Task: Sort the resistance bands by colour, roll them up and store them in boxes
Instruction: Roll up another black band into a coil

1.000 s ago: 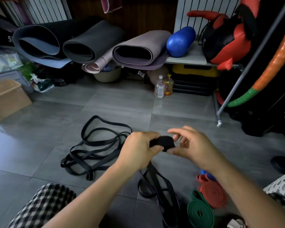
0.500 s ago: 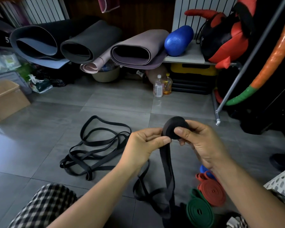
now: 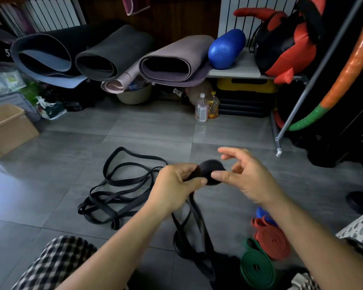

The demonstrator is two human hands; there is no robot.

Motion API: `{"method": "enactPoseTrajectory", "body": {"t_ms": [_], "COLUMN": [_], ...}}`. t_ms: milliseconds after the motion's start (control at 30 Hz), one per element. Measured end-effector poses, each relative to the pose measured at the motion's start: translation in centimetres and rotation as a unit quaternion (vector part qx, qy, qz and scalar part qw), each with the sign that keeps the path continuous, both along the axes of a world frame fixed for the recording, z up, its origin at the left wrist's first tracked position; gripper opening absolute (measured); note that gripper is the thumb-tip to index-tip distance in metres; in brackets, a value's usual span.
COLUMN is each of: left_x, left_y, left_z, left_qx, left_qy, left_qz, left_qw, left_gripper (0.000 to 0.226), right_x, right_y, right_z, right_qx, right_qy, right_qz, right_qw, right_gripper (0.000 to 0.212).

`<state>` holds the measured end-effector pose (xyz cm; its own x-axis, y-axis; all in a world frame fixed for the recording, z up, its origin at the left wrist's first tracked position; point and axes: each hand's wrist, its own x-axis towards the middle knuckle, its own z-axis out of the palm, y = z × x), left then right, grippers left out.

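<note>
Left hand (image 3: pixel 176 185): grip clenched on the black band roll (image 3: pixel 211 171), thumb and fingers pinching its left edge together with the strap leaving the roll.
Right hand (image 3: pixel 243 178): thumb tip touches the front face of the roll; the remaining fingers are spread and lifted off it, so this grip is released.
Black band roll: held in the air between both hands, above the floor (image 3: pixel 134 130), partly wound.
Loose tail (image 3: pixel 195 227): hangs from the roll between the forearms and ends in slack loops on the floor.
Second black band (image 3: pixel 117 191): unrolled, in a tangled heap on the floor, left of the hands and apart from them.
Green roll (image 3: pixel 257 266): coiled flat on the floor, lower right.
Red roll (image 3: pixel 272 241): coiled, just behind the green roll, touching it.
Blue band (image 3: pixel 262 213): behind the red roll, partly hidden by the right forearm.
Cardboard box (image 3: pixel 6 128): at the left edge, well apart from the bands.
</note>
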<state>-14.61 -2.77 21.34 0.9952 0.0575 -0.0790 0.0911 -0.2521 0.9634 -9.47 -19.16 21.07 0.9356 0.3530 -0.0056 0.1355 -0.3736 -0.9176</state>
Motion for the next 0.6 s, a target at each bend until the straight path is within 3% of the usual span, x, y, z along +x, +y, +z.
{"method": "enactPoseTrajectory", "body": {"t_ms": [33, 100, 167, 200, 267, 367, 500, 567, 600], "left_x": [0.2, 0.3, 0.2, 0.3, 0.5, 0.8, 0.4, 0.1, 0.0], "left_y": [0.5, 0.6, 0.1, 0.0, 0.2, 0.6, -0.2, -0.9, -1.4], "left_z": [0.1, -0.1, -0.2, -0.3, -0.3, 0.0, -0.1, -0.3, -0.3], "left_qx": [0.117, 0.294, 0.345, 0.308, 0.138, -0.070, -0.168, -0.211, -0.239], "left_qy": [0.003, -0.003, -0.023, -0.023, -0.005, 0.019, 0.007, -0.011, -0.018], "left_qz": [-0.038, -0.101, -0.108, -0.090, -0.028, 0.011, 0.013, 0.037, 0.047], "left_qw": [0.992, 0.950, 0.932, 0.947, 0.990, 0.997, 0.986, 0.977, 0.970], "left_gripper": [0.015, 0.010, 0.009, 0.011, 0.017, 0.023, 0.026, 0.034, 0.038], "right_x": [0.3, 0.1, -0.3, -0.3, 0.2, 0.5, -0.2, -0.4, -0.6], "right_y": [-0.5, -0.3, 0.2, 0.3, 0.0, -0.3, 0.3, 0.7, 1.0], "right_z": [0.1, 0.0, -0.5, -0.6, -0.3, 0.4, 0.5, 0.1, -0.4], "right_qx": [-0.083, -0.186, -0.231, -0.225, -0.171, -0.020, 0.154, 0.230, 0.279], "right_qy": [-0.066, -0.132, -0.158, -0.159, -0.147, -0.066, 0.017, 0.051, 0.072], "right_qz": [0.043, 0.132, 0.154, 0.140, 0.096, 0.037, -0.003, -0.026, -0.030], "right_qw": [0.993, 0.965, 0.948, 0.951, 0.970, 0.997, 0.988, 0.972, 0.957], "right_gripper": [0.051, 0.040, 0.028, 0.026, 0.022, 0.017, 0.019, 0.014, 0.023]}}
